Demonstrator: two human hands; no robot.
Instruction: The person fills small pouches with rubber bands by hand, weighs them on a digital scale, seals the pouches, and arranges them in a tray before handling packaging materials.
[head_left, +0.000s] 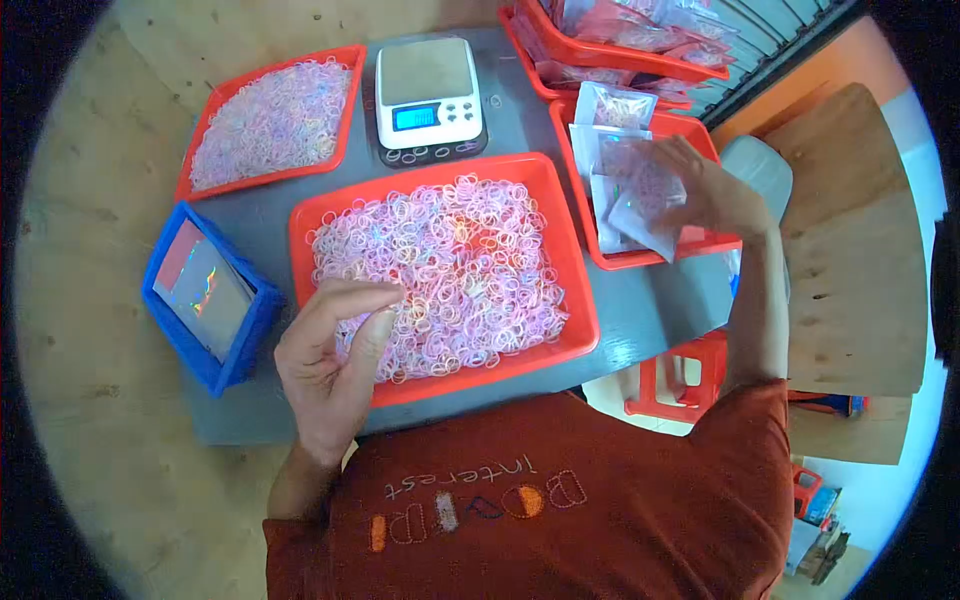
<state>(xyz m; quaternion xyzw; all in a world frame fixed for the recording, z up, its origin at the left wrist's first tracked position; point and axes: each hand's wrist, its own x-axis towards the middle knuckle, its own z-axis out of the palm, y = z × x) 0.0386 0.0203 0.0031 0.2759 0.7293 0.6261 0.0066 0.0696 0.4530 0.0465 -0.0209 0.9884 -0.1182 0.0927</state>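
Observation:
My left hand (335, 360) hovers over the near left part of a red tray (575, 300) full of small pastel rubber bands (440, 270). Its thumb and index finger reach forward with a narrow gap between the tips, the other fingers are curled, and I see nothing held. Blurred by motion, my right hand (715, 190) is over a second red tray (590, 225) at the right. Beneath its fingers is a clear plastic packet (645, 215) of bands, tilted and partly blurred; whether the fingers grip it I cannot tell. Other filled packets (620, 108) lie in that tray.
A white digital scale (428, 90) stands behind the middle tray. Another red tray (355, 95) of bands is at the back left, a blue basket (255, 325) at the left. Stacked red trays (600, 60) with packets fill the back right. A red stool (680, 380) stands below.

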